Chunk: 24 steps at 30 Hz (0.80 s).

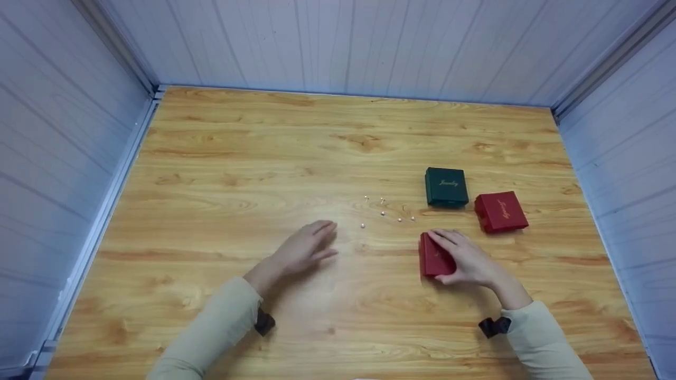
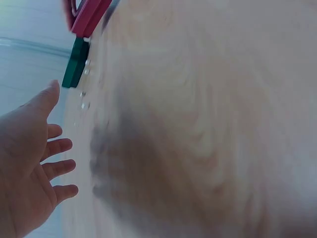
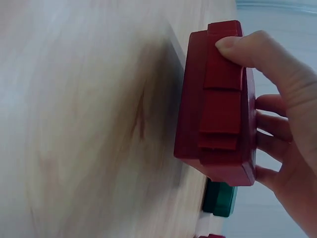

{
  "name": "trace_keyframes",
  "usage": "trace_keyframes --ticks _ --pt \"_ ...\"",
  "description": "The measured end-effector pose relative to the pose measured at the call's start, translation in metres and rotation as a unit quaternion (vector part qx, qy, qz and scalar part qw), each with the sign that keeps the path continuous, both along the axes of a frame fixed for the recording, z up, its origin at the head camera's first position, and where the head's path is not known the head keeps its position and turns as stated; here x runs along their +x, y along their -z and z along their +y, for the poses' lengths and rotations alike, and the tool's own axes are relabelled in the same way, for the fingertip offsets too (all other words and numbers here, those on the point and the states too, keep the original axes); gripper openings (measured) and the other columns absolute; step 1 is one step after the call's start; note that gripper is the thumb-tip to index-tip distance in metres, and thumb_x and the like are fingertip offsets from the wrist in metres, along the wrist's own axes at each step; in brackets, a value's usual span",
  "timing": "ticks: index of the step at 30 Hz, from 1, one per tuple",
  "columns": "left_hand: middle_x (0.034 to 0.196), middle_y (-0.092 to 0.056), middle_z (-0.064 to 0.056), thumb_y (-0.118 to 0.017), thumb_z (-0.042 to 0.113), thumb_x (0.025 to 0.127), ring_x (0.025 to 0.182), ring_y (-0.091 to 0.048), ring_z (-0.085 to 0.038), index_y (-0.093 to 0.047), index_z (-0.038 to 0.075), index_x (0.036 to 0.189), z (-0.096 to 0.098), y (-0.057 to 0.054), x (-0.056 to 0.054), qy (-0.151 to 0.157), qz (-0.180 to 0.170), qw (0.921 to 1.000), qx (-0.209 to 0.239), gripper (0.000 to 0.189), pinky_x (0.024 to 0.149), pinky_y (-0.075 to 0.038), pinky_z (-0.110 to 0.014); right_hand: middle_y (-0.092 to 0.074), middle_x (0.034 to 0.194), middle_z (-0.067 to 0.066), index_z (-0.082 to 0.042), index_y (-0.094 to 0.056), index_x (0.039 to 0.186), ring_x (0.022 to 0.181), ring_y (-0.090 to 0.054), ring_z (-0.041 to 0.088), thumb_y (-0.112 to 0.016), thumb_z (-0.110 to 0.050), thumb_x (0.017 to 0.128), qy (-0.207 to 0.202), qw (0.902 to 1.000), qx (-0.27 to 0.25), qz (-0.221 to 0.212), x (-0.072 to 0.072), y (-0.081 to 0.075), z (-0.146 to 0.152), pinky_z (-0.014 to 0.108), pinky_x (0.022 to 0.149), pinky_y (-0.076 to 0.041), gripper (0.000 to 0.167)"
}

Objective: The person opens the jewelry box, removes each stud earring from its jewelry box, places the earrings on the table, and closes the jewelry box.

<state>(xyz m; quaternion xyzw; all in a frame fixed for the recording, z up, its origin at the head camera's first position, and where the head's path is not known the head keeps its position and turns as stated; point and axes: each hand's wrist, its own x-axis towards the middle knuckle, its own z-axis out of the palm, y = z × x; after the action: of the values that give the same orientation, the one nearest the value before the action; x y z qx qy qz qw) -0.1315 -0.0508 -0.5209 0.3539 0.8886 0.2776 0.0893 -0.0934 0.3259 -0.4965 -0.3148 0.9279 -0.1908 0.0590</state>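
Note:
A small red jewelry box (image 1: 434, 259) is gripped from its right side by my right hand (image 1: 470, 261), thumb at the near edge and fingers at the far one. In the right wrist view the box (image 3: 218, 109) has a ribbon-like band on its side, with the thumb on it. I cannot tell whether its underside touches the table. My left hand (image 1: 303, 248) is at the middle of the table, fingers extended and holding nothing. Beyond it lie several small pearl-like studs (image 1: 383, 214), closest to the left fingertips.
A dark green box (image 1: 447, 187) with gold lettering sits behind the gripped one. Another red box (image 1: 503, 212) with similar lettering stands to its right. Pale panel walls (image 1: 327, 47) enclose the wooden table (image 1: 237, 148) at the back and both sides.

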Motion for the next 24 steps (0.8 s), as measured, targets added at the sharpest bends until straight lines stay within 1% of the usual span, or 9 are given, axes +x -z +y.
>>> trace_keyframes --ticks 3,5,8,11,15,19,24 --pt "0.135 -0.035 -0.018 -0.05 0.038 0.088 0.123 -0.031 -0.031 -0.034 0.0 0.134 -0.009 -0.005 -0.013 -0.027 0.006 0.9994 -0.021 0.062 0.103 -0.023 -0.041 -0.04 0.128 0.023 0.002 -0.036 0.133 0.115 -0.037 0.039 -0.079 -0.03 0.059 0.005 0.9999 0.007 -0.009 -0.003 0.001 0.008 0.053 0.094 -0.031 0.092" --pt "0.136 -0.033 -0.017 -0.049 0.038 0.089 0.125 -0.029 -0.031 -0.033 0.001 0.135 -0.014 -0.007 -0.02 -0.038 0.004 0.9987 -0.033 0.062 0.103 -0.022 -0.043 -0.04 0.128 0.024 0.002 -0.036 0.133 0.115 -0.037 0.039 -0.079 -0.03 0.059 0.005 0.9999 0.006 -0.015 -0.006 0.002 0.012 0.053 0.094 -0.03 0.092" --pt "0.137 -0.031 -0.016 -0.048 0.038 0.089 0.127 -0.025 -0.031 -0.03 0.002 0.137 -0.021 -0.01 -0.029 -0.057 -0.001 0.9973 -0.046 0.062 0.103 -0.019 -0.046 -0.04 0.128 0.023 0.002 -0.036 0.133 0.116 -0.036 0.039 -0.079 -0.03 0.059 0.005 0.9998 0.004 -0.02 -0.009 0.002 0.018 0.053 0.094 -0.03 0.091" --pt "0.138 -0.03 -0.017 -0.047 0.037 0.09 0.128 -0.022 -0.031 -0.028 0.001 0.137 -0.026 -0.013 -0.038 -0.076 -0.001 0.9957 -0.053 0.062 0.104 -0.017 -0.047 -0.04 0.129 0.023 0.001 -0.036 0.133 0.116 -0.036 0.038 -0.079 -0.028 0.058 0.006 0.9998 0.004 -0.021 -0.012 0.002 0.023 0.051 0.093 -0.032 0.091" --pt "0.14 -0.026 -0.017 -0.045 0.039 0.09 0.129 -0.018 -0.032 -0.024 0.002 0.138 -0.03 -0.017 -0.047 -0.1 -0.001 0.9928 -0.067 0.064 0.105 -0.015 -0.047 -0.039 0.128 0.023 0.001 -0.036 0.133 0.115 -0.036 0.038 -0.079 -0.027 0.058 0.007 0.9996 0.003 -0.027 -0.015 0.002 0.03 0.051 0.092 -0.033 0.09" --pt "0.141 -0.024 -0.017 -0.043 0.042 0.09 0.13 -0.015 -0.032 -0.022 0.003 0.139 -0.03 -0.019 -0.055 -0.121 0.0 0.99 -0.073 0.067 0.104 -0.014 -0.048 -0.039 0.129 0.023 0.001 -0.036 0.133 0.115 -0.037 0.037 -0.079 -0.026 0.058 0.011 0.9991 0.008 -0.039 -0.017 0.002 0.035 0.051 0.091 -0.034 0.09" --pt "0.141 -0.023 -0.018 -0.043 0.043 0.09 0.13 -0.013 -0.033 -0.021 0.001 0.139 -0.028 -0.019 -0.064 -0.143 0.015 0.9873 -0.069 0.068 0.103 -0.015 -0.05 -0.039 0.129 0.022 0.001 -0.035 0.133 0.115 -0.038 0.036 -0.078 -0.027 0.061 0.023 0.9976 0.025 -0.06 -0.018 0.001 0.04 0.049 0.091 -0.035 0.089"
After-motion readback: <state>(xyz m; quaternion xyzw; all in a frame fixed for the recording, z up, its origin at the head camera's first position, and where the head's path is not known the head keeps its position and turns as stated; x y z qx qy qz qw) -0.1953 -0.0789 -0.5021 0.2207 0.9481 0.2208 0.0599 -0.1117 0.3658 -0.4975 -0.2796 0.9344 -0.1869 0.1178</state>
